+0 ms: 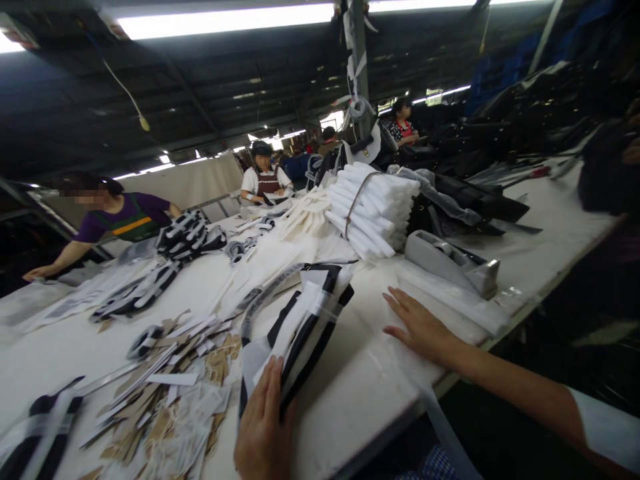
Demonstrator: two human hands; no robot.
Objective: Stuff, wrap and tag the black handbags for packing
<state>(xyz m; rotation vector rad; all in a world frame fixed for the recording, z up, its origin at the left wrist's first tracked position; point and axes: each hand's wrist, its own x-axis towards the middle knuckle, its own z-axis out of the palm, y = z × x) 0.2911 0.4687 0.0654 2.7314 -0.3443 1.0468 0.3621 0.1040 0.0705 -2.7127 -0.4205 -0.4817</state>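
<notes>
A black-and-white handbag (pixel 313 323), partly covered with white wrapping and clear film, lies tilted on the white worktable (pixel 345 413). Its strap (pixel 257 300), wrapped in film, curves out on the left. My left hand (pixel 265 420) is at the bag's near end, fingers straight and close together against it; the thumb is partly hidden. To the right, my right hand (pixel 420 327) has its fingers spread, holding nothing, over clear plastic film (pixel 400 353) near the table edge. Just beyond it stands a grey tape dispenser (pixel 440 260).
A strapped stack of white padded rolls (pixel 373 207) stands behind the bag. Paper and card strips (pixel 150 393) are heaped at left, near wrapped black-and-white straps (pixel 43 423). Black bags (pixel 465 193) lie far right. A co-worker (pixel 120 213) leans over the table's left side; others sit farther back.
</notes>
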